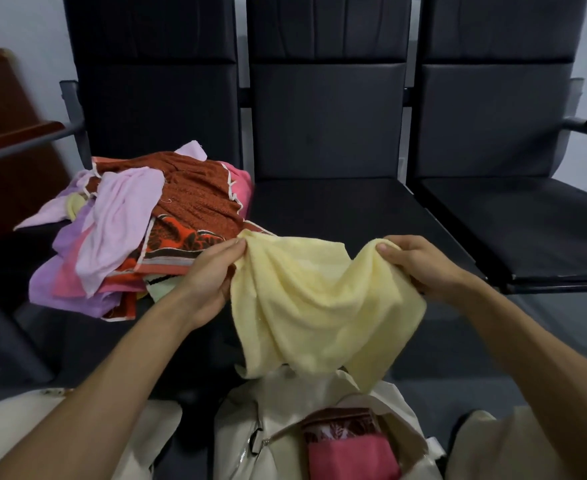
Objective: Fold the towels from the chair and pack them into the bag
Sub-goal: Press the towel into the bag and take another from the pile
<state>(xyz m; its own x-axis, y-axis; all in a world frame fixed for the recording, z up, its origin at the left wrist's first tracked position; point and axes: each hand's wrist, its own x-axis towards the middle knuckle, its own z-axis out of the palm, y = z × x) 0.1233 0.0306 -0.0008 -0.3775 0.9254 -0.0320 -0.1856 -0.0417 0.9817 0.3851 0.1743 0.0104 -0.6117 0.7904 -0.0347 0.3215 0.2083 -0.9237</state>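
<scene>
Head view: 3 black chairs in a row, 2 hands, 1 towel held, 1 pile, 1 bag. Far left of the grip, dark wooden furniture (8,133), partly cut off. Left chair (153,98) carries the towel pile (139,230) on its seat, just left of and behind the left hand; colours seen are lilac, pale pink, hot pink, rust brown, orange patterned and a pale green bit, all overlapping, so the exact count cannot be told. Left hand (212,271) pinches one top corner of the yellow towel (312,306), thumb and fingers curled onto the cloth. The yellow towel hangs between the two hands, sagging in the middle, unfolded, with its lower edge drooping onto the bag's mouth. Right hand (420,265) grips the other top corner, thumb on top and fingers wrapped under. Middle chair (326,126) is behind the grip. Right chair (492,126) is right of and behind the right hand. Directly below the grip sits a cream bag (250,445), open at the top, between the person's knees in light trousers. Inside it are 2 folded towels: a dark red patterned towel (337,427) and a pink towel (350,459) touching it on the near side.
</scene>
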